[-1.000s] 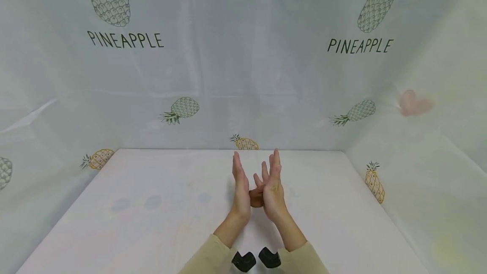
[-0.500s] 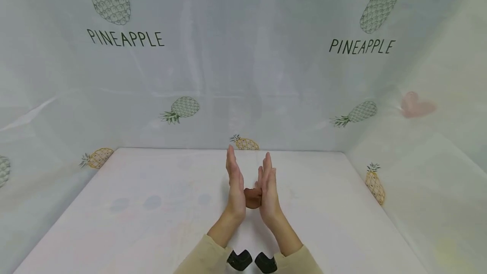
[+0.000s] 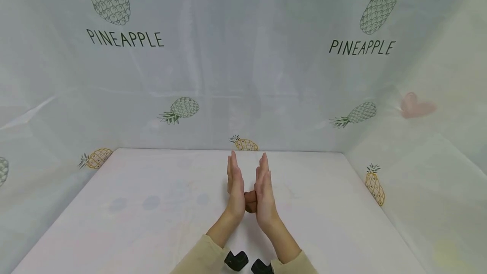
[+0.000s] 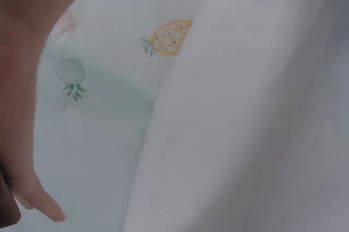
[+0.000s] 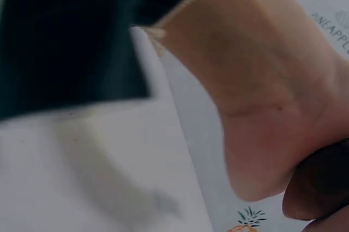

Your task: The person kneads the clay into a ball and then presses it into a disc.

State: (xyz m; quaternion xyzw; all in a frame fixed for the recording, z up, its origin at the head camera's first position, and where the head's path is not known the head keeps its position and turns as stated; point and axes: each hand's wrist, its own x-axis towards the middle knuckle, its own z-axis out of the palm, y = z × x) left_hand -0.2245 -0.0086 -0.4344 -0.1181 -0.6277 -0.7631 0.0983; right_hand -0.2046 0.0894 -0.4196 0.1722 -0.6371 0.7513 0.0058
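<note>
Between my two upright palms sits a lump of brown clay [image 3: 250, 201], with a crease across its face in the head view. My left hand [image 3: 236, 189] presses it from the left with straight fingers pointing up and away. From the right, the flat palm of my right hand [image 3: 265, 198] bears on it, fingers also extended. The right wrist view has the clay [image 5: 319, 183] dark against the heel of my right hand [image 5: 267, 144]. At the left edge of the left wrist view, part of my left hand [image 4: 19, 95] shows.
A white tabletop [image 3: 152, 231] lies under both hands. Behind it hangs a pale curtain [image 3: 236, 54] printed with pineapples, which also covers the sides. Black wrist devices [image 3: 236, 261] sit by the cuffs of the beige sleeves [image 3: 205, 255].
My right hand has shifted left, and its spread fingers have drawn together. The palms are closer and more parallel. The clay has turned and looks narrower between them.
</note>
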